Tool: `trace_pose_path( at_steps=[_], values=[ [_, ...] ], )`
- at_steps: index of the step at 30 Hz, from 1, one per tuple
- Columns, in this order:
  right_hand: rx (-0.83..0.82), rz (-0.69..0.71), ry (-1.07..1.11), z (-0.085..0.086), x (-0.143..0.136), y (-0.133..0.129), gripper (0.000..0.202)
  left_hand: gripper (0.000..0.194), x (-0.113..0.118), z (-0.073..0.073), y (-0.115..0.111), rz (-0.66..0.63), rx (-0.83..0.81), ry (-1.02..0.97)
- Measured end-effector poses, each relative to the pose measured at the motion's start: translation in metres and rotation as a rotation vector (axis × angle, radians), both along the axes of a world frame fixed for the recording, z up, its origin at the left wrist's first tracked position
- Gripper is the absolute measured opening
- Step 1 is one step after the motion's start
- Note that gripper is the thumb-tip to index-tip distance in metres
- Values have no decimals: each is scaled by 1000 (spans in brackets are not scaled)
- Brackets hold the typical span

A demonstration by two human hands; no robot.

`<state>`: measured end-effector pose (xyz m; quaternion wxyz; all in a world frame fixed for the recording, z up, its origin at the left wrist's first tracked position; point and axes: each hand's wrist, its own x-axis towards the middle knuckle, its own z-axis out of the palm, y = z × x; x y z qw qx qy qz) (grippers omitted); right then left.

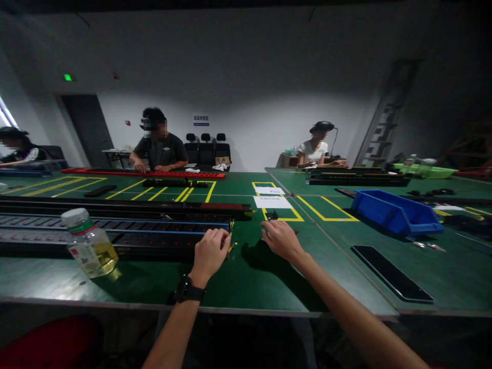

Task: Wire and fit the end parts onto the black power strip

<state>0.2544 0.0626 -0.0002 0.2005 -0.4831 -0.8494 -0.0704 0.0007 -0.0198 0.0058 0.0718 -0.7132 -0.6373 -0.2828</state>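
Note:
My left hand (pixel 210 251), with a dark watch on the wrist, is closed, its fingers curled at the right end of a long black panel with blue edge strips (pixel 154 230). Whatever its fingertips hold is hidden behind the fingers. Short yellow wires (pixel 232 247) stick out at that end. To the right, my right hand (pixel 280 238) reaches low over the green table with its fingers loosely apart and bent down. Just beyond its fingers lies a small black part (pixel 272 216); I see no object in this hand.
A bottle of yellow liquid (pixel 92 246) stands in front of the panel. Right of my arms lie a phone-like black slab (pixel 392 274) and a blue bin (pixel 395 212). Paper sheets (pixel 272 202) lie ahead. Co-workers sit across and at far left, one behind a red rail (pixel 154 173).

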Motion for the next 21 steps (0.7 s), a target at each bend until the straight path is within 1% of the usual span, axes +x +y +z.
trace_pose_path(
  at_steps=[1, 3, 6, 9, 11, 14, 16, 19, 21],
  values=[
    [-2, 99, -19, 2, -10, -3, 32, 20, 0, 0, -1, -5, 3, 23],
    [-22, 233, 0, 5, -29, -8, 29, 19, 1, 0, -2, -9, -1, 60],
    [-113, 357, 136, 0, -49, -6, 25, 19, 2, 2, -4, 1, -26, 93],
    [-212, 422, 313, -14, -57, -1, 16, 20, 3, 2, -4, 16, -38, 115],
    [-212, 408, 366, -24, -58, 0, 12, 21, 4, 3, -3, 22, -34, 137],
    [-122, 361, 317, -30, -58, -4, 8, 22, 4, 3, -2, 30, -21, 166],
    [-71, 322, 276, -29, -59, -8, 8, 23, 5, 4, -2, 39, -18, 174],
    [-34, 261, 270, -26, -61, -11, 12, 23, 5, 6, -3, 54, -36, 173],
    [-25, 277, 259, -25, -62, -11, 13, 24, 6, 7, -3, 63, -49, 172]
  ],
)
